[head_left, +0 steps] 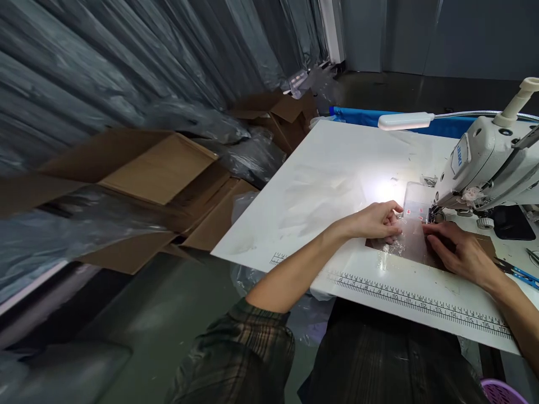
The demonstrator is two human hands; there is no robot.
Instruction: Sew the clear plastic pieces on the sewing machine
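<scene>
A printed ruler scale [421,303] runs along the near edge of my white worktop [328,168]. Its black numbers climb to the right: 8, 9, 10, 11, 12, 13, 14, 15, 16 and 17 can be read. A shorter bit of scale [278,259] at the left edge is too small to read. The sewing machine [484,163] carries a blue badge [460,157] with white letters, too blurred to read.

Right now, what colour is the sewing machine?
The sewing machine is off-white, seen from the head view.
</scene>
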